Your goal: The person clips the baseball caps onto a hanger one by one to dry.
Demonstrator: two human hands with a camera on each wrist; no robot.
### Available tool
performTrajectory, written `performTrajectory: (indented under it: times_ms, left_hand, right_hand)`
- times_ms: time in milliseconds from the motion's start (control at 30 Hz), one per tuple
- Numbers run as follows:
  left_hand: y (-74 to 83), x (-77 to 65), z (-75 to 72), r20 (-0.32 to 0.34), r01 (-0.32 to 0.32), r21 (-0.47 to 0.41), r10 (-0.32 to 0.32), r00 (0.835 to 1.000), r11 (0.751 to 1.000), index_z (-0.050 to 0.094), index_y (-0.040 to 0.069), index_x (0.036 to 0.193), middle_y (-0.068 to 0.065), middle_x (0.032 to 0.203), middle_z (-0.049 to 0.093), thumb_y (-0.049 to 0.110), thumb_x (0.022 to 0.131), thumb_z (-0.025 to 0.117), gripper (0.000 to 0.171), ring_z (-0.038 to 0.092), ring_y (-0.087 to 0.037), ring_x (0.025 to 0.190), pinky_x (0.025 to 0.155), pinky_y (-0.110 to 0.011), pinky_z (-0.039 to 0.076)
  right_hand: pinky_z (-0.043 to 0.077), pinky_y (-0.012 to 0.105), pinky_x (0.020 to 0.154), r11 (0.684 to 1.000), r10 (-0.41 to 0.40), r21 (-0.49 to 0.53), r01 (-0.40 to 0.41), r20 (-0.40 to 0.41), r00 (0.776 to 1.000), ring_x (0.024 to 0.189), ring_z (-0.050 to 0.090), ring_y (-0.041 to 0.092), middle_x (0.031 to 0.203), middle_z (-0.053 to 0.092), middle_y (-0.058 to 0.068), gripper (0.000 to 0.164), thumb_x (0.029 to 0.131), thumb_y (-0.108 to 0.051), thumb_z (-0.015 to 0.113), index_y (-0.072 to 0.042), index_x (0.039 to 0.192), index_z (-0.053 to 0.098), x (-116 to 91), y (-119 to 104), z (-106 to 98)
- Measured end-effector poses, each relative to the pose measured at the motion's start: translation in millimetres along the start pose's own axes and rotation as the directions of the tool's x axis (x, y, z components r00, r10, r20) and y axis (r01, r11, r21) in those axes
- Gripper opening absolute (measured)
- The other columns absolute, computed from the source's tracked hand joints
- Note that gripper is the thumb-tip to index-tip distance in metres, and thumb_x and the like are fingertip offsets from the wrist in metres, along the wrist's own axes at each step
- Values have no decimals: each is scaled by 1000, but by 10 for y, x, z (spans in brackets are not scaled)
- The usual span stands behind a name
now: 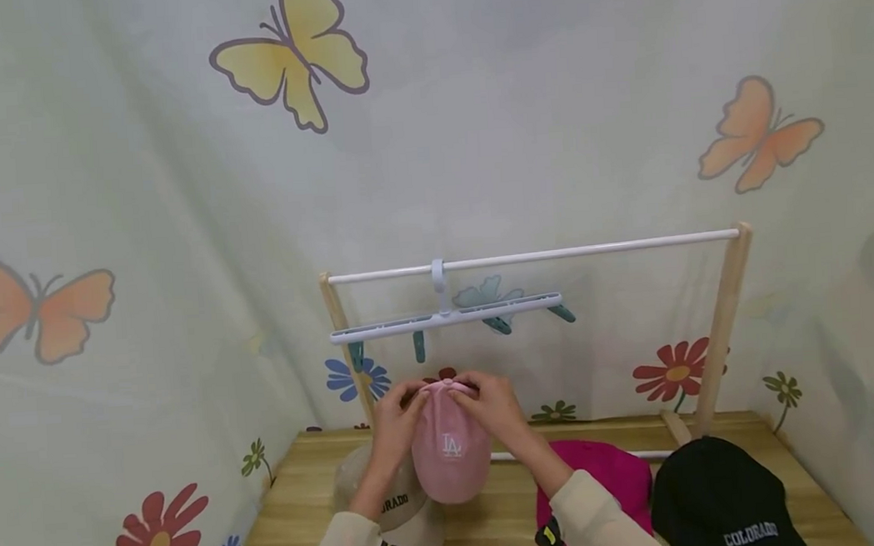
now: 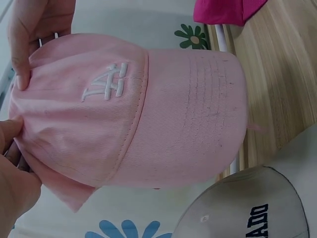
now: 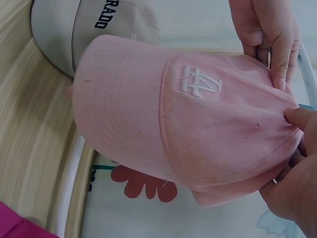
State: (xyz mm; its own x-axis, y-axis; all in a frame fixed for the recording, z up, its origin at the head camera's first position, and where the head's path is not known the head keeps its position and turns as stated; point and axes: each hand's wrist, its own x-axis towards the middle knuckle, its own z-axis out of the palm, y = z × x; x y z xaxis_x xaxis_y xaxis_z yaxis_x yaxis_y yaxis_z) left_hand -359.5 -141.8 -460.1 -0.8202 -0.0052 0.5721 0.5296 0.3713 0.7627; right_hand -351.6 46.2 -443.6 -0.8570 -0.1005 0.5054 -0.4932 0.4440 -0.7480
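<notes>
A pink baseball cap (image 1: 452, 464) with a white LA emblem hangs brim-down between my two hands. My left hand (image 1: 398, 421) pinches the crown's top on one side, thumb in front and fingers behind. Opposite it, my right hand (image 1: 493, 403) pinches the crown the same way. Both wrist views show thumbs pressing folds into the pink fabric. Just above the hands, a pale blue hanger (image 1: 447, 318) with several teal clips (image 1: 419, 347) hangs from the white rod (image 1: 593, 251) of a rack.
A beige cap (image 1: 415, 525) lies on the wooden table (image 1: 287, 516) behind my left forearm. To the right are a magenta cap (image 1: 600, 476) and a black cap (image 1: 721, 498) lettered COLORADO. The rack's wooden post (image 1: 722, 331) rises at right, before a printed curtain (image 1: 549, 132).
</notes>
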Motion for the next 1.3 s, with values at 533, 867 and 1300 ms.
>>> performTrajectory:
  times_ms: [533, 867, 1300]
  left_hand:
    - [-3, 97, -12, 7, 24, 31, -25, 1000, 999, 73, 3, 112, -9, 106, 73, 14, 97, 70, 18, 71, -24, 100, 89, -33, 58]
    - [-36, 147, -21, 7, 31, 79, -31, 999, 996, 73, 5, 110, -11, 105, 73, 15, 98, 70, 16, 70, -26, 99, 89, -37, 59]
    - [13, 254, -65, -34, 40, 34, -39, 999, 999, 73, 6, 108, -9, 101, 72, 19, 101, 65, 17, 66, -22, 90, 81, -33, 57]
  right_hand:
    - [60, 37, 86, 999, 39, 13, -39, -19, 999, 95, 72, 24, 106, 75, 9, 20, 93, -17, 76, -7, 111, 75, 100, -17, 47]
    - [60, 39, 86, 1000, 18, 7, -18, -45, 999, 93, 72, 26, 103, 76, 11, 18, 92, -16, 77, -5, 107, 76, 148, -6, 78]
    - [60, 37, 83, 1000, 0, -1, 0, -41, 999, 90, 72, 23, 100, 76, 9, 17, 92, -16, 77, -6, 105, 76, 198, 4, 77]
